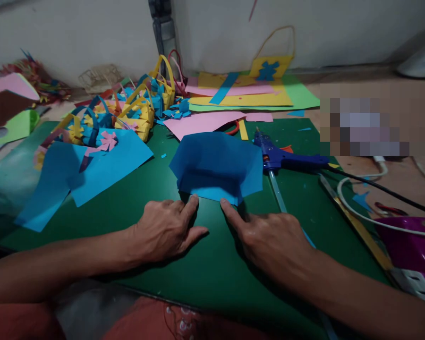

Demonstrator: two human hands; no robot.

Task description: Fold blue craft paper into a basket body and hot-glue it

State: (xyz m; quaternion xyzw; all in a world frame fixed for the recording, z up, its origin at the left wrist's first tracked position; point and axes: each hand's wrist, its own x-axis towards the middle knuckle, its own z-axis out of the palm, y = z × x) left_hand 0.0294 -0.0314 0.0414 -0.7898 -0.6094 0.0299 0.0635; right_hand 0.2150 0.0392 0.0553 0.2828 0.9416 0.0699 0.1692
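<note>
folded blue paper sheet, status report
Left hand, right hand at near edge of folded blue paper sheet. Sheet on green tabletop. Blue plastic glue gun close at right.

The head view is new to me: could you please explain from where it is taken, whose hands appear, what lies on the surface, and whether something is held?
There is no machine here. A camera worn on a person's head looks forward and down, so you see that person's own bare hands. The left hand and the right hand each put an index finger to the near edge of a folded blue paper; neither grips it. The green surface also bears flat blue sheets and small paper baskets on the left, and a blue glue gun on the right.
</note>
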